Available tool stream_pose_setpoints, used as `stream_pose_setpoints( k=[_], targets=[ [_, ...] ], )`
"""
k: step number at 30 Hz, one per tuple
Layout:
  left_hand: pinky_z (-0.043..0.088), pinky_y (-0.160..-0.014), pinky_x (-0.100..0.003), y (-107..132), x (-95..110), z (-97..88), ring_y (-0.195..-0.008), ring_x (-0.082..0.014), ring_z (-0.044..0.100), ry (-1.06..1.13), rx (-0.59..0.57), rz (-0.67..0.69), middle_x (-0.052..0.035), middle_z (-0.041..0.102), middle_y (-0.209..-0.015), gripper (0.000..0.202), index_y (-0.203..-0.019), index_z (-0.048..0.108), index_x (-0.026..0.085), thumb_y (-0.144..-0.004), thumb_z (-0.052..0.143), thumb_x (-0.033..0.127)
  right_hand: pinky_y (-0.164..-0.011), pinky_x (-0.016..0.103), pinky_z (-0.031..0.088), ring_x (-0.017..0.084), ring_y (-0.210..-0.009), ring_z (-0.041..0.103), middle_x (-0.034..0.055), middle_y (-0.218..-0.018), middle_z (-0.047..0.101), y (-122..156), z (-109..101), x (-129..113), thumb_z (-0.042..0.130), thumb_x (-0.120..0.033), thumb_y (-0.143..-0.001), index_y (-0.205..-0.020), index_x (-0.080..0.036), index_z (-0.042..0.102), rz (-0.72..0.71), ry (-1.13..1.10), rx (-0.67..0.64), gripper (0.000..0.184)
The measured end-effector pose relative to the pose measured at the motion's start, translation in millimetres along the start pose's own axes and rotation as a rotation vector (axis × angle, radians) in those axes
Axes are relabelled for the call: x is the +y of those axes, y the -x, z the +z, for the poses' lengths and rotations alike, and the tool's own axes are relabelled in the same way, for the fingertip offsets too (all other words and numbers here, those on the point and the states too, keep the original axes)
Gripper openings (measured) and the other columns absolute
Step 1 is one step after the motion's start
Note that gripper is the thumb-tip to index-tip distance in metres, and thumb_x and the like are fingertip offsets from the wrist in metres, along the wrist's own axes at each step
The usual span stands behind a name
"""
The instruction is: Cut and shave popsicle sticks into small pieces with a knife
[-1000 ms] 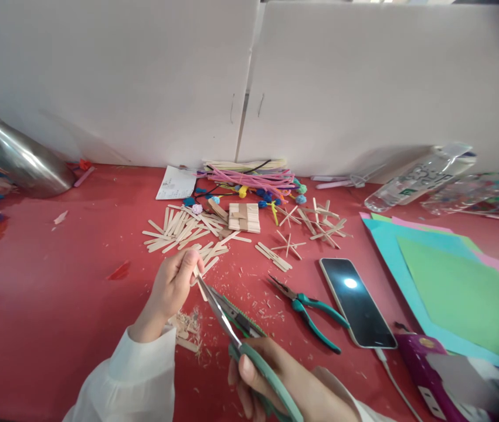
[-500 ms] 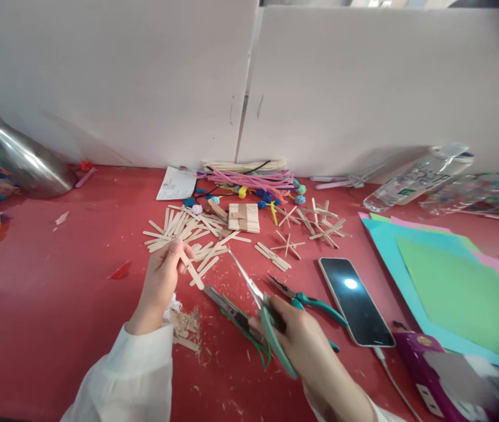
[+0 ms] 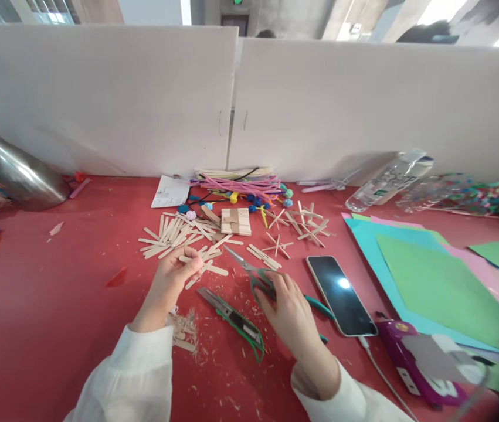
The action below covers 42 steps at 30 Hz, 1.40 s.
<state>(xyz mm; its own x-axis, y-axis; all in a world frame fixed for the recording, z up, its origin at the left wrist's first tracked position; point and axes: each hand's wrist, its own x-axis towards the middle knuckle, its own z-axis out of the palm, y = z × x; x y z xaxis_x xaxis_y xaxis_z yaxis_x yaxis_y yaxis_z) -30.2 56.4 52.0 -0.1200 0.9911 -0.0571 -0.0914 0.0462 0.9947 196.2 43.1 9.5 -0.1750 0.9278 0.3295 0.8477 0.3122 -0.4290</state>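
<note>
My left hand [image 3: 174, 271] is closed in a pinch on a wooden craft stick [image 3: 184, 258], over the front of a loose pile of such sticks [image 3: 174, 231]. My right hand [image 3: 291, 308] is curled palm-down over the green handles of a pair of scissors [image 3: 249, 268], whose blades point up and to the left. Beneath the scissors lie teal-handled pliers [image 3: 319, 307], mostly covered by the hand. Between my hands, a green utility knife [image 3: 231, 319] lies on the red tabletop [image 3: 77, 328]. Wood shavings [image 3: 185, 328] are heaped near my left wrist.
Star-shaped stick pieces [image 3: 278, 245] stand behind my right hand, near a bundled stack of sticks [image 3: 236, 222]. A phone [image 3: 341, 296] on a cable and coloured paper [image 3: 425, 275] lie to the right. A steel flask [image 3: 24, 176] and a water bottle [image 3: 381, 181] stand toward the white partition.
My right hand and the scissors have shifted away from me, off the knife and over the pliers. My left hand has moved slightly right and turned. The view has tilted up.
</note>
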Motion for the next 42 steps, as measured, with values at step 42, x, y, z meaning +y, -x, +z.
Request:
stream_pose_setpoints(
  k=[42],
  targets=[
    [0.035, -0.052, -0.025, 19.1, -35.0, 33.6, -0.048, -0.0133, 0.048, -0.502, -0.456, 0.059, 0.0023, 0.056, -0.050, 0.036, -0.064, 0.046, 0.020, -0.075, 0.050, 0.054, -0.049, 0.023, 0.033, 0.010, -0.051, 0.040, -0.0042, -0.056, 0.047, -13.7, 18.8, -12.9, 0.058, -0.049, -0.075, -0.065, -0.019, 0.051, 0.007, -1.054, -0.071, 0.033]
  ],
)
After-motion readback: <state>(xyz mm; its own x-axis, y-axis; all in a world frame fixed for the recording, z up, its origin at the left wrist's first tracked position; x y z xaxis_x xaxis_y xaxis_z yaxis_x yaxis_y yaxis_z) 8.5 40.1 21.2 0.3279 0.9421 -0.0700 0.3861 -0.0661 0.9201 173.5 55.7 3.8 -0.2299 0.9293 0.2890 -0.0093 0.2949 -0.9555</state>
